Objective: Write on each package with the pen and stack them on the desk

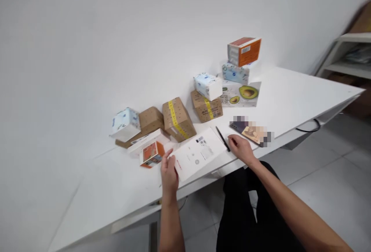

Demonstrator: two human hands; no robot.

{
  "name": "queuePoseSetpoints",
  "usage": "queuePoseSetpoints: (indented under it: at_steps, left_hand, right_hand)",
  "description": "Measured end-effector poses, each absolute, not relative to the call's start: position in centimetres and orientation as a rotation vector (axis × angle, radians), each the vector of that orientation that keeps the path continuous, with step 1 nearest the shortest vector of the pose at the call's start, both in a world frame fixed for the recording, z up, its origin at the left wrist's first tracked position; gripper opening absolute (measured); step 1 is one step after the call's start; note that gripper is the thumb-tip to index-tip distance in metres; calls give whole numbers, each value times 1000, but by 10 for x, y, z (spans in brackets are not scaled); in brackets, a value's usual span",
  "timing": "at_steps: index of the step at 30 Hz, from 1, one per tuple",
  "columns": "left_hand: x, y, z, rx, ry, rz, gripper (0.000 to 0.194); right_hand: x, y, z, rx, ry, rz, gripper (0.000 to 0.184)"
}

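My left hand (169, 174) grips the left end of a flat white box (199, 152) with small print and a label on its top, thumb and fingers at its edge. It lies at a slant near the table's front edge. My right hand (240, 149) rests at the right of the box, fingers curled in; whether anything is inside them is hidden. Close by its fingers a black pen (222, 138) lies along the box's right end. To the right of that hand is a dark, picture-covered flat item (251, 132), partly pixelated. A small orange box (152, 154) stands just beyond my left hand.
Against the wall, brown cartons (178, 118) with yellow tape stand on the white table (301, 93). Blue-white tissue packs (124, 123) sit among them. At right, an orange-white pack (245, 51) tops a stack above an avocado-printed box (240, 94). A shelf (348, 68) stands far right.
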State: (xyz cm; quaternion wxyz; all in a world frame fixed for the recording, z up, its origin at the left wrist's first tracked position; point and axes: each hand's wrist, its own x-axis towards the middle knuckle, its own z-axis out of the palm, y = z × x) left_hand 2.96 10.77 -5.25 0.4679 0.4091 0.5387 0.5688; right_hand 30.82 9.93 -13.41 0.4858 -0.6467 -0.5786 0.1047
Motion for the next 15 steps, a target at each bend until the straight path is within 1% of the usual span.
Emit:
queuePoseSetpoints:
  at_steps: [4, 8, 15]
  left_hand:
    - [12, 100, -87, 1022, 1505, 1261, 60]
    - [7, 103, -101, 1058, 1580, 1246, 58]
    - [13, 93, -106, 868, 1363, 1324, 59]
  right_hand:
    - [308, 99, -134, -1602, -1394, 249, 25]
    - [307, 97, -132, -1625, -1415, 211, 25]
    - [309, 96, -132, -1597, -1378, 230, 26]
